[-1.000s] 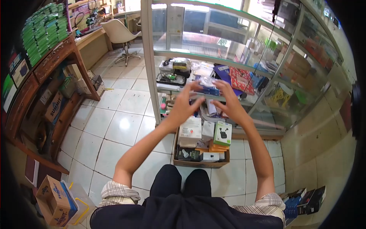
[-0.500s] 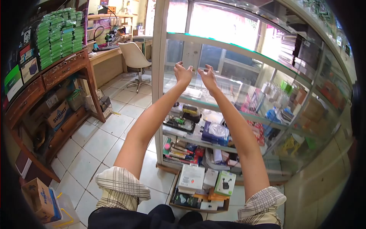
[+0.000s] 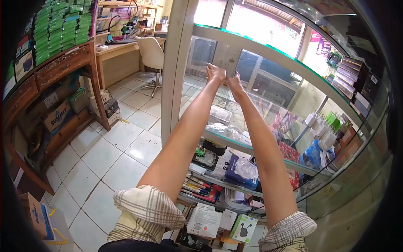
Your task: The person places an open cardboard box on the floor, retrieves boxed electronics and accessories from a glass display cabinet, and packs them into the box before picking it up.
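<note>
Both my arms reach over the upper glass shelf of the display cabinet (image 3: 174,75). My left hand (image 3: 216,73) is bent at the wrist with its fingers curled; what they hold, if anything, is hidden. Close beside it, nearly touching, my right hand (image 3: 236,86) also has its fingers curled, largely turned from view. Whatever it holds is too small or hidden to make out. Below the hands, a clear plastic tray (image 3: 220,114) rests on the glass shelf. Coiled clear packages lie near the shelf's front edge.
Lower shelves carry a blue box (image 3: 241,176) with a round clear case, a circuit board and pens. At my feet stands a carton holding a white box (image 3: 204,220) and a green earbud box (image 3: 243,229). A white chair (image 3: 150,52) and wooden desk (image 3: 69,67) are left.
My hands have come closer together and reach farther into the cabinet. The view has shifted, so the chair and desk appear higher and farther left.
</note>
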Tool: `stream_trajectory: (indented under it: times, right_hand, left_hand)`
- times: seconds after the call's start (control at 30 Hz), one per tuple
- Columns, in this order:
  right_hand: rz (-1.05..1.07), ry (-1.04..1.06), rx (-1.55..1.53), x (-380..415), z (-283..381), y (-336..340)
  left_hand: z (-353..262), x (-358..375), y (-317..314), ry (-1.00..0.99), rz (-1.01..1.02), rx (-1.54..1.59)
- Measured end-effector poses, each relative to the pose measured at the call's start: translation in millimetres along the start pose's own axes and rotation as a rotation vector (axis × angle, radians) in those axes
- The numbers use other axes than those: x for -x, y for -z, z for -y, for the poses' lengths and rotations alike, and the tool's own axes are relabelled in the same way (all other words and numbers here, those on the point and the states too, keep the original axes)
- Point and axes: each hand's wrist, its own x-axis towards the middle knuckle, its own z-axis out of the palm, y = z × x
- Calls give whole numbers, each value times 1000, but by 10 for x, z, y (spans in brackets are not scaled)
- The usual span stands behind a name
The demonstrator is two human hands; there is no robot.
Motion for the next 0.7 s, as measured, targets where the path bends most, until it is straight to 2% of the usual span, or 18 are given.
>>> stream_trajectory:
  times: [0.07, 0.13, 0.27, 0.33, 0.43, 0.53, 0.6, 0.63, 0.7]
  right_hand:
    - [56, 46, -35, -261, -232, 8]
    - [-82, 170, -150, -457, -431, -53]
    - [-75, 142, -60, -189, -154, 110]
    - [-215, -15, 23, -127, -125, 190]
    - [-228, -16, 61, -38, -85, 322]
    - [-296, -10, 131, 253, 31, 396]
    - [-372, -34, 132, 466, 80, 456]
    - [-379, -47, 131, 608, 91, 502]
    - [-236, -94, -70, 931, 143, 597]
  left_hand:
    - [-54, 51, -62, -3, -22, -48]
    - [-125, 139, -21, 7, -35, -78]
    - [-233, 361, 45, 12, -117, -171]
    - [-241, 464, 82, -25, -115, -201]
    - [-282, 660, 150, 4, -109, -204]
    - [-307, 942, 287, 47, 11, -279]
    - [-299, 1136, 428, -18, 174, -361]
    - [-291, 1242, 484, -15, 187, -368]
    - [-272, 1463, 614, -2, 264, -217]
